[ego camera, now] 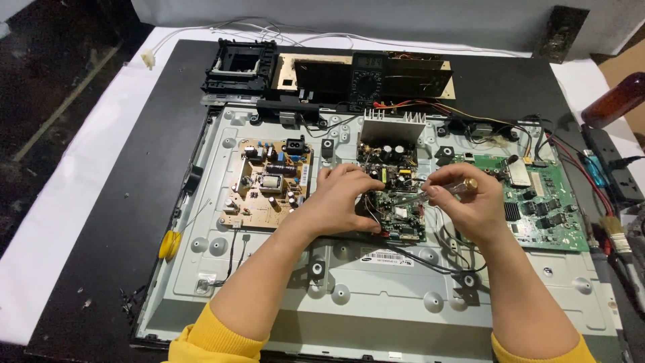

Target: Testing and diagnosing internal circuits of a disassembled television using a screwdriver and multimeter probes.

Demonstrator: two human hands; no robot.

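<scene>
Small green circuit board (pixel 398 214) between both hands: left hand (pixel 341 200) curled, fingertips pinching its edge; right hand (pixel 474 208) closed around clear-handled screwdriver (pixel 449 189)

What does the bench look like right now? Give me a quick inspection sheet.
Surface: black mat over white cloth.
Job's things: opened metal chassis; centre board under both hands; tan board; green board.
Clutter: multimeter, black frame, brush, yellow reel.
Grippers: left hand on centre board; right hand holds screwdriver.
Cables: white leads behind; red and black wires at right.
Surroundings: brown bottle, power strip.
</scene>
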